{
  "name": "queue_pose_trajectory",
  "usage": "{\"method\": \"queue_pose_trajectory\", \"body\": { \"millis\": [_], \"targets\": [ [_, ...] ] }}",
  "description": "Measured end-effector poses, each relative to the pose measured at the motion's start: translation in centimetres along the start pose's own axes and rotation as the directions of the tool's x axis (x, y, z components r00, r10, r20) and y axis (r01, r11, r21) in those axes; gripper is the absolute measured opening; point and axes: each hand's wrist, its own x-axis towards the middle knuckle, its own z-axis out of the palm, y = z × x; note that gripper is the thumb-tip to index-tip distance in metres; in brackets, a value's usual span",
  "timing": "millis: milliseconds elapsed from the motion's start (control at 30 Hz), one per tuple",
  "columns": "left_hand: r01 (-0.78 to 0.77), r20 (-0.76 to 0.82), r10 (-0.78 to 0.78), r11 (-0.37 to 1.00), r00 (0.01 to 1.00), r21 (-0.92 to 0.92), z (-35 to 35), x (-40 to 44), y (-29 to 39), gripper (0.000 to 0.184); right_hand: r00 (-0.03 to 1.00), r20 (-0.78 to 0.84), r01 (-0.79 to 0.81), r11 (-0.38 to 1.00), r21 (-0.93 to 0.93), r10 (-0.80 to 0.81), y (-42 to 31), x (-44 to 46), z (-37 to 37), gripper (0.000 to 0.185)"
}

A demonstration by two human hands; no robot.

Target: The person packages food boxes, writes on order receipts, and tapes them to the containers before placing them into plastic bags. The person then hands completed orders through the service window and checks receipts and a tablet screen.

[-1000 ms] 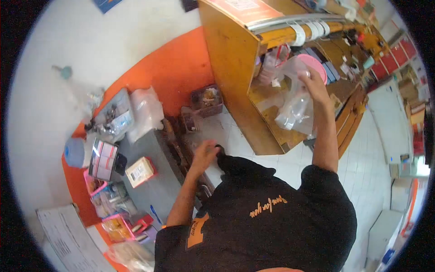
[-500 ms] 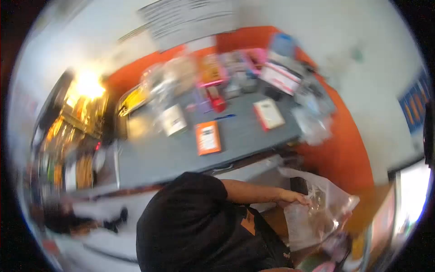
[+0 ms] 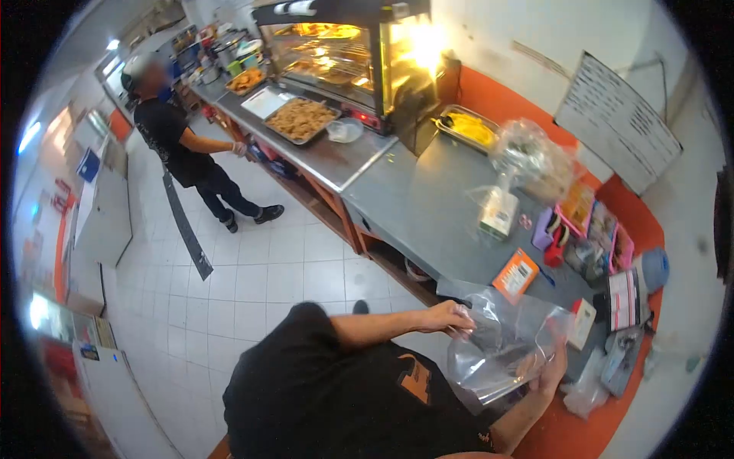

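A clear plastic bag (image 3: 497,344) is stretched between my two hands in front of my body. My left hand (image 3: 449,317) pinches its left edge with bent fingers. At the right side, my right hand (image 3: 550,372) grips the bag, its fingers partly seen through the plastic. I cannot make out whether anything lies inside. Just beyond the bag, on the grey counter (image 3: 428,206), lie an orange-and-white packet (image 3: 515,274) and a red-and-white box (image 3: 581,323).
A person (image 3: 180,145) stands by the left counter. A lit warming cabinet (image 3: 329,69), a tray of brown food (image 3: 301,121) and a tray of yellow food (image 3: 469,127) sit along the counters. Small baskets (image 3: 577,208) and a white carton (image 3: 498,213) are at the right.
My view has swung left, bringing the other person and warming cabinet into clear sight. The bag has come up closer to the counter edge, held in both hands.
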Motion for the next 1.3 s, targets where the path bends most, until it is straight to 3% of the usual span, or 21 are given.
{"method": "queue_pose_trajectory", "body": {
  "millis": [67,133,167,267,333,433,500,533,600,633,700,767,833,900,967,1033,1067,1100,1167,1267,1300],
  "targets": [
    [-0.104,-0.152,0.096,0.994,0.984,-0.046,-5.0,-3.7,-1.7,0.031,0.965,-0.131,-0.204,0.965,0.167,0.227,1.2,4.9,4.8,0.049],
    [-0.333,-0.427,0.194,0.901,0.883,-0.279,-9.6,-7.9,-1.8,0.029,0.945,-0.266,-0.027,0.766,-0.642,-0.189,3.4,9.6,10.5,0.043],
    [-0.358,-0.437,0.219,0.896,0.872,-0.264,-11.1,-10.4,-0.6,0.029,0.894,-0.443,-0.159,0.975,-0.156,0.075,3.6,11.8,14.5,0.04],
    [-0.437,-0.514,0.284,0.876,0.809,-0.205,-16.0,-18.8,3.6,0.025,0.889,-0.452,-0.094,0.934,-0.346,-0.078,11.7,18.3,15.7,0.038],
    [-0.361,-0.575,0.314,0.932,0.756,0.034,-19.6,-23.4,4.6,0.025,0.891,-0.4,-0.371,0.851,-0.372,0.214,12.2,20.7,20.2,0.04],
    [-0.422,-0.628,0.33,0.907,0.705,0.002,-23.7,-27.2,5.5,0.025,0.889,-0.378,-0.449,0.655,-0.607,0.258,13.7,25.2,27.1,0.041],
    [-0.471,-0.696,0.257,0.872,0.67,-0.131,-24.4,-29.7,7.2,0.023,0.963,-0.174,-0.067,0.445,-0.893,-0.205,18.9,28.6,27.4,0.043],
    [-0.472,-0.698,0.262,0.873,0.667,-0.124,-25.6,-30.5,7.2,0.023,0.963,-0.171,-0.061,0.45,-0.891,-0.208,19.2,29.6,29.1,0.043],
    [-0.608,-0.681,0.381,0.786,0.625,-0.117,-27.8,-30.9,6.7,0.026,0.808,0.23,0.053,-0.322,-0.945,-0.542,19.7,31.3,32.3,0.042],
    [-0.622,-0.754,0.317,0.768,0.576,-0.152,-28.8,-30.8,6.7,0.027,0.801,0.238,0.056,-0.327,-0.943,-0.549,20.3,32.5,33.7,0.042],
    [-0.623,-0.804,0.341,0.781,0.487,-0.047,-31.7,-30.0,6.4,0.027,0.998,0.053,0.041,0.37,-0.928,0.021,21.8,35.5,36.2,0.036],
    [-0.561,-0.841,0.368,0.822,0.397,0.094,-32.8,-30.8,8.9,0.025,0.846,0.276,-0.065,0.601,-0.797,0.457,24.5,38.2,39.7,0.03],
    [-0.567,-0.818,0.438,0.805,0.372,0.173,-35.9,-29.9,8.0,0.025,0.636,0.45,-0.275,0.729,-0.627,0.627,28.1,39.6,44.9,0.023],
    [-0.566,-0.786,0.512,0.782,0.347,0.26,-38.0,-30.3,9.8,0.025,0.588,0.617,0.061,0.732,-0.679,0.524,32.2,41.4,49.6,0.024],
    [-0.229,-0.784,0.567,0.822,0.251,0.521,-39.2,-33.1,13.6,0.027,0.583,0.625,0.037,0.752,-0.659,0.519,32.8,43.2,54.2,0.023],
    [-0.312,-0.806,0.556,0.817,0.201,0.485,-42.5,-34.9,14.2,0.024,0.592,0.65,0.053,0.782,-0.621,0.477,33.6,47.0,57.9,0.022],
    [-0.408,-0.833,0.524,0.809,0.174,0.423,-44.2,-36.0,14.2,0.021,0.63,0.701,0.368,0.667,-0.648,0.333,34.2,49.0,58.7,0.022],
    [-0.27,-0.88,0.474,0.85,0.017,0.452,-44.1,-38.0,15.7,0.016,0.625,0.754,0.62,0.458,-0.637,0.203,34.6,50.3,59.0,0.024],
    [-0.245,-0.881,0.397,0.855,-0.257,0.457,-46.8,-41.4,13.7,0.022,0.75,0.661,0.609,0.359,-0.707,0.03,32.5,54.7,60.1,0.023],
    [-0.511,-0.819,0.431,0.64,-0.379,0.573,-49.9,-43.7,14.8,0.023,0.797,0.567,0.506,0.281,-0.815,0.209,29.3,58.4,62.3,0.018],
    [-0.583,-0.808,0.368,0.561,-0.46,0.587,-51.3,-44.4,16.1,0.026,0.807,0.584,0.543,0.279,-0.792,0.088,29.4,58.7,63.2,0.022]
  ]
}}
